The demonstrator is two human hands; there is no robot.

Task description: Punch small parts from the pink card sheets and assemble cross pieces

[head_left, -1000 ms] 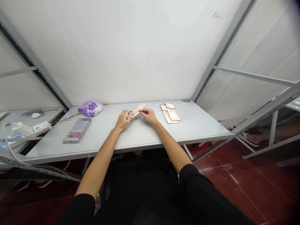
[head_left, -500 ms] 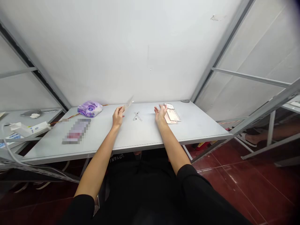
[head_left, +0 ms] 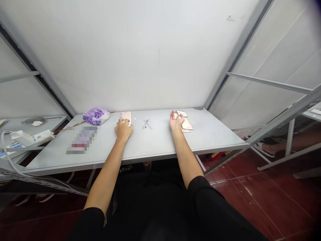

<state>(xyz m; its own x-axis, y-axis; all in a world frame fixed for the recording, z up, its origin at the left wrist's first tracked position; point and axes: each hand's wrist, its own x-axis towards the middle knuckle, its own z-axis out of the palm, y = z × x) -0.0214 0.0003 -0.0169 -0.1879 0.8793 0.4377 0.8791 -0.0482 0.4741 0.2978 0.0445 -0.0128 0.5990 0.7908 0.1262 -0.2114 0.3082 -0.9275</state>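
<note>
A person sits at a pale grey worktop (head_left: 210, 137) with a smooth, faintly glossy surface, both bare forearms reaching forward from black sleeves (head_left: 204, 201). The left hand (head_left: 123, 130) lies palm down over the lower end of a flat, pale pink oblong card (head_left: 126, 117), which stands lengthwise on the worktop (whether the hand is gripping it or only pressing on it cannot be told from here). The right hand (head_left: 176, 120) is open and palm up, fingers loosely curled and holding nothing, right at the near edge of a small overlapping stack of flat pink and cream printed cards (head_left: 187, 124). Between the hands lies a small X of two thin, pale strips with dark markings (head_left: 147, 124), touching neither hand. Further left, a soft, crinkled purple-and-white plastic packet (head_left: 96, 116) sits against the back of the worktop, just beside the pink card. Nearer the front edge lies a flat rectangular object (head_left: 81, 139), too pixelated to identify. A white wall panel (head_left: 130, 50) rises behind, framed by grey metal shelving uprights (head_left: 238, 57).
</note>
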